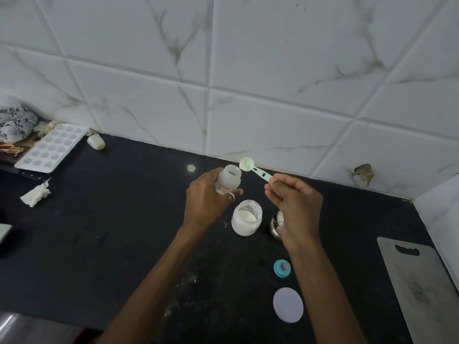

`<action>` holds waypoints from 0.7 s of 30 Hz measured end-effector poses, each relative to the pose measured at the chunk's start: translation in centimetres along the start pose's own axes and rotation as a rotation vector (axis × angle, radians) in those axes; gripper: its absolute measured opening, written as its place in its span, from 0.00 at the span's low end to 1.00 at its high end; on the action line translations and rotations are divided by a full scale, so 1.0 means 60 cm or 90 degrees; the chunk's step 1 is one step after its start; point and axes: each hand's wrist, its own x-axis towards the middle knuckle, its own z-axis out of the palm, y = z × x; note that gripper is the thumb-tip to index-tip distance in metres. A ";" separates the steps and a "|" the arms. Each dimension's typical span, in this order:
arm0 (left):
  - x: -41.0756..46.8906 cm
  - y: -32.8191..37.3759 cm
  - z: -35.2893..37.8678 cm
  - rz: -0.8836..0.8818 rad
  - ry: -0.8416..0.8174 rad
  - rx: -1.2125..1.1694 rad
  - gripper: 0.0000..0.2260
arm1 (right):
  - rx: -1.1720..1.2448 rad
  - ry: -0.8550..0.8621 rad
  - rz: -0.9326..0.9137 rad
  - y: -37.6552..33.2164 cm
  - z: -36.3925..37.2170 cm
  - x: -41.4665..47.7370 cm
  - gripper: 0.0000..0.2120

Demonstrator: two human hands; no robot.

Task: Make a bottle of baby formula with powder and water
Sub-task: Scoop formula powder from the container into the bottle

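Surface: black stone counter (119, 219), dusted with spilled powder, backed by white marbled wall tiles (273, 108) that turn a corner at right. Left hand (206, 202) wraps the open baby bottle (229, 179), lifted near the back edge. Right hand (294, 202) pinches a green scoop (253, 168), its bowl beside the bottle mouth. Powder jar (246, 217) stands between the hands; blue ring (282, 268), white lid (288, 304) nearer. Ice tray (51, 147) far left, cutting board (422, 289) far right; open counter at centre-left.

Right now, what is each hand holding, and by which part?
The left hand grips the baby bottle around its body. The right hand pinches the green scoop by its handle end.
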 end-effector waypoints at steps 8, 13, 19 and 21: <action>-0.016 -0.029 0.014 -0.038 0.001 -0.009 0.24 | -0.114 0.083 0.027 0.046 -0.048 0.034 0.07; -0.022 -0.040 0.016 -0.048 -0.006 -0.015 0.25 | -0.399 0.057 -0.043 0.103 -0.064 0.054 0.08; -0.029 -0.052 0.010 -0.066 0.005 -0.013 0.23 | -0.768 -0.113 -0.157 0.139 -0.044 0.093 0.09; -0.032 -0.056 0.008 -0.071 0.004 -0.015 0.23 | -0.858 -0.174 -0.181 0.142 -0.031 0.106 0.10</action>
